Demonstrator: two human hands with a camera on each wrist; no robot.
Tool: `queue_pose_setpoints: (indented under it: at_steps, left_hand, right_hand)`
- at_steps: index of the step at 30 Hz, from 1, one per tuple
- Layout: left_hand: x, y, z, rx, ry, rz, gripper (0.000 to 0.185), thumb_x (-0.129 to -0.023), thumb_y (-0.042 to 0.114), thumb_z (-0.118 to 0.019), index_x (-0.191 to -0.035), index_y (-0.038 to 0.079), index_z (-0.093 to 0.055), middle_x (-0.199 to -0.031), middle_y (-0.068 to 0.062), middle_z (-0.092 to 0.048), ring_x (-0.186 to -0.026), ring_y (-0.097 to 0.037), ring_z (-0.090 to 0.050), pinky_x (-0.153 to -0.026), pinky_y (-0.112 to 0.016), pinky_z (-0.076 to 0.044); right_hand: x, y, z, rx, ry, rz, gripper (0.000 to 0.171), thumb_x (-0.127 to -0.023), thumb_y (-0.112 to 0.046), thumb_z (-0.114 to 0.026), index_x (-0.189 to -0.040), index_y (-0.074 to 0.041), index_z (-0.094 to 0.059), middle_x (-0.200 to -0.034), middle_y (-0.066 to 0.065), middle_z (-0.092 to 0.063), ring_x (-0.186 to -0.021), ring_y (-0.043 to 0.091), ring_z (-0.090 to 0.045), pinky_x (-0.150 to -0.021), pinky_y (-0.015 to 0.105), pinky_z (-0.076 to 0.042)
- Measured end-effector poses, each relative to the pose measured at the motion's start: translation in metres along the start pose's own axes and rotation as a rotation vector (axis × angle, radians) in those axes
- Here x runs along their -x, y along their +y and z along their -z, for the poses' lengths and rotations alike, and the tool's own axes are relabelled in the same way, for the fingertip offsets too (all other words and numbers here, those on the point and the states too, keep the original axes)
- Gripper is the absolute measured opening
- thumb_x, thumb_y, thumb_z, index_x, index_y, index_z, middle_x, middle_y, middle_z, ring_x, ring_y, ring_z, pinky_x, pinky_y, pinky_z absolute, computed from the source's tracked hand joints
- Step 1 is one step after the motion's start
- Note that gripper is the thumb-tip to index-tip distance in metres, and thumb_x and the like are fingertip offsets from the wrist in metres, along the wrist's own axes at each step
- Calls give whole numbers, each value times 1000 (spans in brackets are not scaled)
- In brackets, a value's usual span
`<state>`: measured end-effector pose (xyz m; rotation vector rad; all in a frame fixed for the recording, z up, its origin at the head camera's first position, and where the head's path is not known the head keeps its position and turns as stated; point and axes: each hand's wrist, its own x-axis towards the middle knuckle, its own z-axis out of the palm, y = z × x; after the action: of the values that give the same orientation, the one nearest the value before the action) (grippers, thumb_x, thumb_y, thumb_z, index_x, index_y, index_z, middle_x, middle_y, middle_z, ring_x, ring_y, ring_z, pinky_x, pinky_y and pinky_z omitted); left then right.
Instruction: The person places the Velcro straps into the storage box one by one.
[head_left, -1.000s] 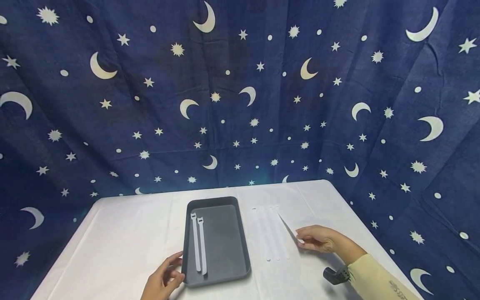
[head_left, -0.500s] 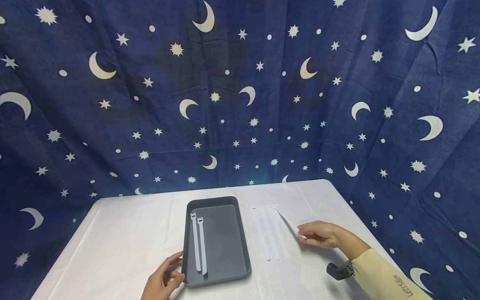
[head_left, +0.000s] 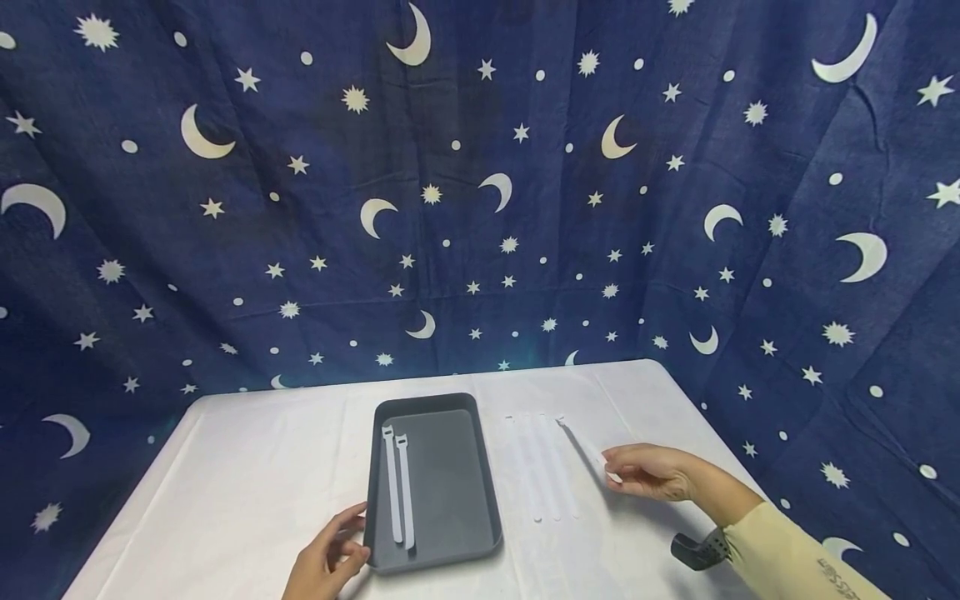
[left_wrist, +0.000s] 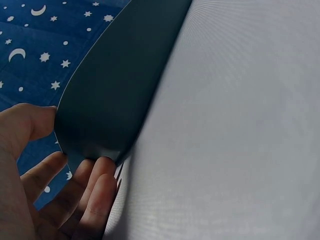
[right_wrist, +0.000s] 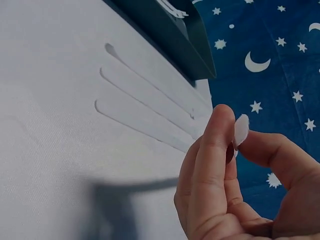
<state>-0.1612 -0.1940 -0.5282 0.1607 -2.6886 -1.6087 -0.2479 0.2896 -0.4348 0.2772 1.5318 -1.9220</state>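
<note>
A dark blue cloth [head_left: 480,208] printed with pale moons and stars hangs as a backdrop behind a table [head_left: 247,492] covered in plain white. On the right side of the table, the person's right hand [head_left: 651,472] pinches the near end of a white strap [head_left: 587,446] between thumb and forefinger; the right wrist view shows its rounded, fuzzy tip [right_wrist: 241,130] squeezed between the two fingertips [right_wrist: 220,122]. The strap is long, thin and flat, nearly the same white as the tablecloth, and it runs from the fingers away toward its far end, which sits just beside the tops of three more white straps [head_left: 542,467]. Those three lie flat and parallel on the cloth, just left of the hand and apart from it. Left of them sits a dark grey rectangular tray [head_left: 450,542] with a shallow raised rim. Two white straps [head_left: 397,487] lie side by side along its left inner edge. The person's left hand [head_left: 326,560] holds the tray's near left corner, the thumb on the rim and the fingers curled under the edge. A pale yellow sleeve [head_left: 787,560] covers the right forearm.
</note>
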Motion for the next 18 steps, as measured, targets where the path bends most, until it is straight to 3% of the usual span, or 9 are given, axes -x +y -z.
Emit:
queue_pose_setpoints:
  at_steps: [10, 18]
  left_hand:
    - [0, -1, 0, 15, 8, -16, 59, -83, 28, -78, -136, 12, -56, -116, -9, -68, -73, -3, -62, -60, -21, -45]
    - [-1, -1, -1, 12, 3, -17, 60, -83, 29, -78, -136, 12, -56, -116, -10, -68, -73, -3, -62, -60, -21, -45]
  right_hand:
    - [11, 0, -7, 36, -84, 60, 19, -90, 8, -54, -104, -4, -58, -90, 4, -61, -82, 11, -66, -79, 24, -56]
    - [15, 3, -23, 107, -114, 103, 31, -89, 2, -59, -119, 0, -49, -92, 1, -58, -78, 6, -63, -71, 18, -55]
